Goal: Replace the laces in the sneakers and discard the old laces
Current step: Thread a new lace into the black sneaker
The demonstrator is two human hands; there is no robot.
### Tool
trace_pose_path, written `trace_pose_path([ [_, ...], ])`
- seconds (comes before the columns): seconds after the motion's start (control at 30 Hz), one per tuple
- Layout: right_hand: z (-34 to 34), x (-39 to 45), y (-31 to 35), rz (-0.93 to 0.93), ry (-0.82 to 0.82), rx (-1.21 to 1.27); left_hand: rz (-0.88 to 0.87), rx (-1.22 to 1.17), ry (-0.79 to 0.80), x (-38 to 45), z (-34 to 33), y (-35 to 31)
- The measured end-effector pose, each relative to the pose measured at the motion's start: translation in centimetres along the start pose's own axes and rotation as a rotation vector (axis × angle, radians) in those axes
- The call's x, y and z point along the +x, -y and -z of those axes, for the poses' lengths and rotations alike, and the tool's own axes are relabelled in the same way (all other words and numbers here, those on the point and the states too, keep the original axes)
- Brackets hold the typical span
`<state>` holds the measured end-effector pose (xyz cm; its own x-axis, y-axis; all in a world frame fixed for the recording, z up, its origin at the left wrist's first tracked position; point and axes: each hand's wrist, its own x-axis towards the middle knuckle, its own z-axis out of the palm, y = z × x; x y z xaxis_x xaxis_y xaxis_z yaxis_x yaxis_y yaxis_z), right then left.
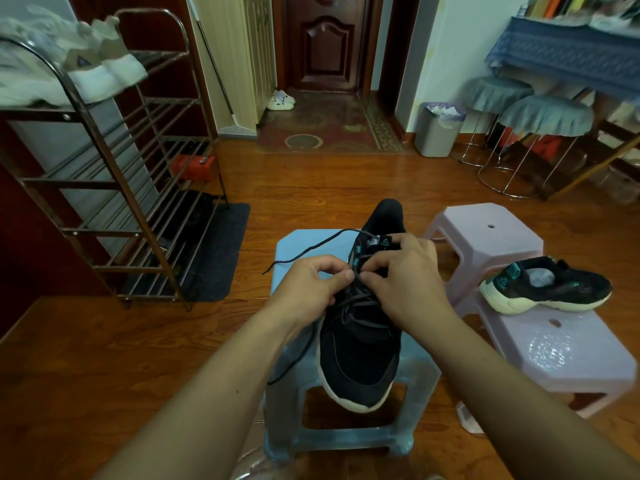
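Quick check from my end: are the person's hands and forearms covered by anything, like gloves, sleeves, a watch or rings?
Nothing worn shows. The left hand and right hand are bare, with no gloves and no rings visible. Both forearms are bare right to the bottom edge of the head view, with no sleeve, watch or band on either wrist.

black matt mesh-cloth sneaker (pixel 360 344) with smooth off-white rubbery sole, dark woven cloth lace (pixel 349 301). sits on pale blue glossy plastic stool (pixel 294 341). second black cloth sneaker (pixel 545 289) with teal trim on lilac smooth plastic stool (pixel 568 351), shiny highlights. floor (pixel 138 358) glossy varnished reddish wood planks. shoe rack (pixel 114 174) brown polished metal tubes. dark matt rough doormat (pixel 214 251). grey matt plastic bin (pixel 436 133).
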<state>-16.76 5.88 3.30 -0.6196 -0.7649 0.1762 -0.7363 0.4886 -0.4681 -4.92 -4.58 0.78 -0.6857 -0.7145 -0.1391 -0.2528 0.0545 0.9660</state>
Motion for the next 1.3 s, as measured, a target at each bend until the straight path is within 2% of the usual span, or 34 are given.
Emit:
trace_pose_path([
  [0.07, -0.4, -0.1, 0.2, 0.004, -0.033, 0.027, -0.087, 0.07, -0.03, -0.2, -0.1, -0.1],
  [0.17, -0.8, -0.4, 0.2, 0.033, -0.063, 0.087, -0.356, 0.271, 0.038, -0.9, -0.3, 0.1],
  [0.23, -0.7, -0.5, -0.1, 0.036, -0.052, 0.117, -0.442, 0.411, 0.054, -1.1, -0.3, 0.4],
  [0.37, 2.3, -0.5, -1.5, -0.011, -0.072, 0.285, -0.424, 0.468, -0.015, -0.8, 0.1, 0.7],
  [0.47, 4.2, -0.9, -3.2, -0.001, -0.048, 0.275, -0.432, 0.429, -0.05, -0.7, -0.2, 0.9],
  [0.63, 3.1, -0.9, -2.3, 0.006, -0.056, 0.341, -0.593, 0.354, -0.099, -0.3, -1.0, -0.4],
  [0.73, 2.6, -0.7, -1.6, 0.011, -0.02, 0.346, -0.627, 0.417, -0.13, 0.2, -0.6, -1.0],
  [0.83, 3.1, -0.9, -2.2, 0.038, 0.049, 0.222, -0.635, 0.504, -0.138, 0.6, 0.2, -1.1],
  [0.97, 3.9, -1.4, -3.2, 0.126, 0.123, 0.088, -0.67, 0.68, -0.063, 0.3, 1.1, -1.1],
  [1.13, 3.3, -1.4, -3.4, 0.139, 0.122, 0.103, -0.805, 0.899, -0.112, -0.4, 0.7, -1.8],
  [1.3, 2.9, -1.3, -3.6, 0.116, 0.107, 0.148, -0.828, 1.036, -0.117, -0.6, -0.3, -2.5],
])
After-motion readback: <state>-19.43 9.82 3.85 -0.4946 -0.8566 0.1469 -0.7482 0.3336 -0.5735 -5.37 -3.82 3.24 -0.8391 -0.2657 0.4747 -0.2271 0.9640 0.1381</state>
